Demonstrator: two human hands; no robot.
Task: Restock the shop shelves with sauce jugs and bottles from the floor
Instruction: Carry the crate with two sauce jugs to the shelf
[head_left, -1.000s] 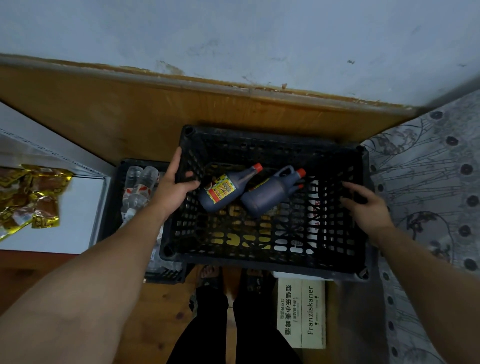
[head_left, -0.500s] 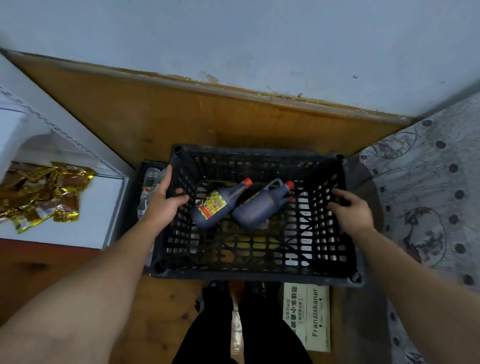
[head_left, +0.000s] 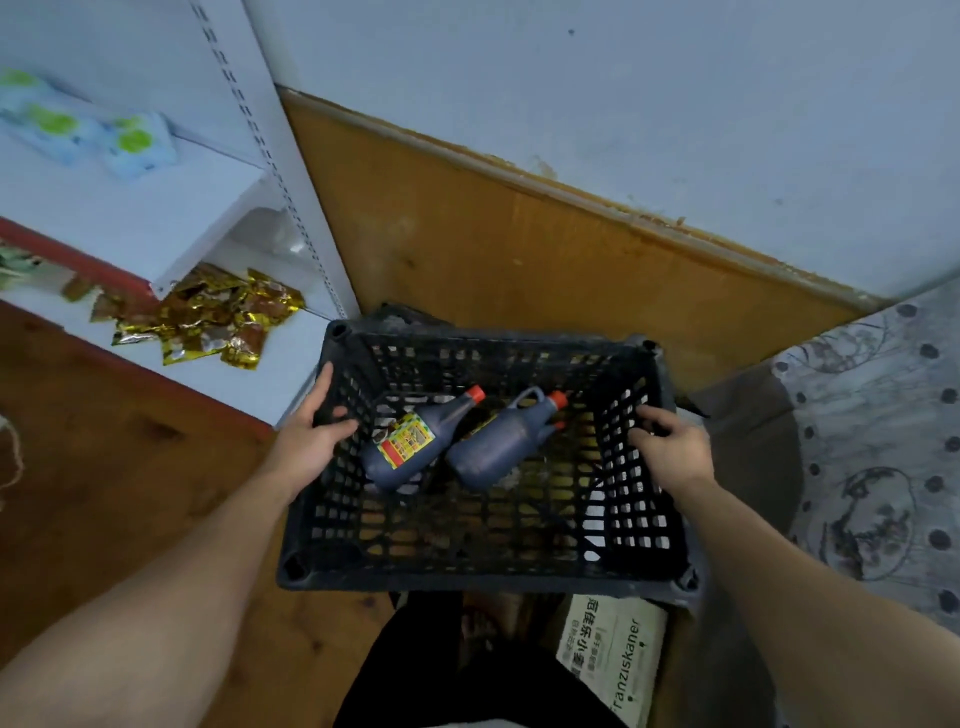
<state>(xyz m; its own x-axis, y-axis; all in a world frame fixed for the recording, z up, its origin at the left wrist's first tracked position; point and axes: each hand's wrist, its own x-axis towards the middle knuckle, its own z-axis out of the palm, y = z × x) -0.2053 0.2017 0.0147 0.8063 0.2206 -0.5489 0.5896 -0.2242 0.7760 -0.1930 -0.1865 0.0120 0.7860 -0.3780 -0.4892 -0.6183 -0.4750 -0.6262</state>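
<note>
Cardboard box half under black crate, cut by bottom edge. Right jug label side hidden. Left hand fingertips behind crate wall. Gold packets print unreadable. Top-shelf packs blurred.

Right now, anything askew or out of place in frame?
Yes. Both sauce jugs, the labelled one and the handled one, lie tipped on their sides in the black crate, not upright; no spill visible. The gold snack packets sit in a loose heap on the lower shelf. Both hands, left and right, grip the crate's sides.
</note>
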